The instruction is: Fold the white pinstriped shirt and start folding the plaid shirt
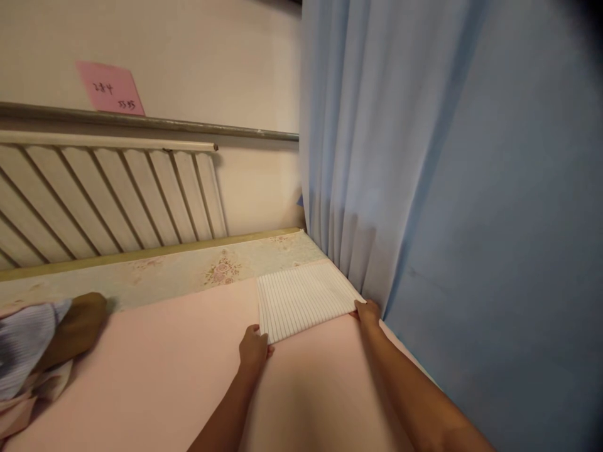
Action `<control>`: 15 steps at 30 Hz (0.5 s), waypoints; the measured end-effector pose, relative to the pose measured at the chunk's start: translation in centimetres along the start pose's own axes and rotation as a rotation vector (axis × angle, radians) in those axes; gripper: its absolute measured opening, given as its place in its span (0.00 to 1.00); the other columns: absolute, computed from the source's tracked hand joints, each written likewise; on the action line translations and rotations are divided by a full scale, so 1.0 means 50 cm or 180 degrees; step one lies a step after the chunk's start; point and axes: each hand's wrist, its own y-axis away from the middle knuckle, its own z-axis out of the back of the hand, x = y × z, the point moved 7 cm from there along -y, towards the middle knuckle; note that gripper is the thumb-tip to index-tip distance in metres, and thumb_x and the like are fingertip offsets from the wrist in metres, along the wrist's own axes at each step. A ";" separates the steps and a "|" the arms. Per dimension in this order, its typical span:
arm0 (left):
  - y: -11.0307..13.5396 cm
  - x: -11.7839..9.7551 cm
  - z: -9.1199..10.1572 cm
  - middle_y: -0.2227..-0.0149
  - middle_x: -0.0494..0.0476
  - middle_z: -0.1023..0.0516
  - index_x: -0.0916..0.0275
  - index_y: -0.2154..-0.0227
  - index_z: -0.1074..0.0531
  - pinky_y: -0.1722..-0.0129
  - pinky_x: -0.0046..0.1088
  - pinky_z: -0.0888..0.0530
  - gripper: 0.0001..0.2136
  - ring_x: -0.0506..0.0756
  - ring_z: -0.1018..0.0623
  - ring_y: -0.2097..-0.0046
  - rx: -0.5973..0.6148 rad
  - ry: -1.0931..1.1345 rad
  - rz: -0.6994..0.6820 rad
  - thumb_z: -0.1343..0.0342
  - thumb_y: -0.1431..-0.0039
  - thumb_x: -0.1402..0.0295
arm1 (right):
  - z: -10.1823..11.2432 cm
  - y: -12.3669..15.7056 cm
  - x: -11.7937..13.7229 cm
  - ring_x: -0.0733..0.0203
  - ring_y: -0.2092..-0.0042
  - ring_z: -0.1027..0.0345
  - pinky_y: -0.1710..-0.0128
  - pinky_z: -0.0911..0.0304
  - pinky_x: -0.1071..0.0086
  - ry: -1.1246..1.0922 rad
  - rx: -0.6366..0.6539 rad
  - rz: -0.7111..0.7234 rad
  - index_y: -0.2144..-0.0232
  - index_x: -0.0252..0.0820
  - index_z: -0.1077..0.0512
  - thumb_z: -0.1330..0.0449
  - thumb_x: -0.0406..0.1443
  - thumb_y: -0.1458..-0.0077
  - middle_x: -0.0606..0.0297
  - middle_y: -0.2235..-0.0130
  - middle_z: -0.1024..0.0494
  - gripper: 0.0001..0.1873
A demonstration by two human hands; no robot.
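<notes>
Both hands grip the folded striped cloth (304, 300) by its near corners, left hand (253, 349) and right hand (367, 312) pinched shut on the edge. Cloth lies flat on the pink bed (164, 370) beside the blue curtain (377, 157); folding looks nearly finished, only smoothing left.

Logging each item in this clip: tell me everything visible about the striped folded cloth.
The striped folded cloth is white with fine dark lines, looks like thin woven fabric, and lies flat as a neat rectangle on the pink sheet, near the blue curtain. The left hand touches its near left corner, the right hand its near right corner.
</notes>
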 end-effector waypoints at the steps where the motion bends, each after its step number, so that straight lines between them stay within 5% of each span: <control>1: 0.002 0.000 0.002 0.69 0.55 0.24 0.67 0.47 0.42 0.81 0.22 0.32 0.20 0.47 0.26 0.81 -0.0007 -0.0029 -0.0012 0.54 0.44 0.71 | 0.004 0.003 -0.002 0.63 0.61 0.30 0.62 0.30 0.64 0.0095 -0.0067 -0.0047 0.55 0.37 0.32 0.43 0.40 0.40 0.62 0.57 0.26 0.15; 7: 0.016 0.004 0.013 0.70 0.55 0.24 0.67 0.49 0.40 0.79 0.22 0.31 0.19 0.48 0.25 0.81 -0.0042 -0.0165 -0.0051 0.54 0.44 0.71 | 0.025 0.033 0.009 0.62 0.80 0.31 0.77 0.35 0.71 0.0311 -0.0334 0.0056 0.58 0.36 0.28 0.39 0.29 0.54 0.68 0.76 0.25 0.16; 15: 0.024 0.014 0.020 0.75 0.53 0.24 0.67 0.47 0.41 0.79 0.24 0.30 0.21 0.50 0.25 0.81 -0.0081 -0.0158 -0.0086 0.53 0.44 0.70 | 0.042 0.066 0.015 0.61 0.80 0.32 0.72 0.34 0.68 0.0435 -0.0420 0.0266 0.56 0.36 0.30 0.41 0.30 0.55 0.67 0.79 0.26 0.20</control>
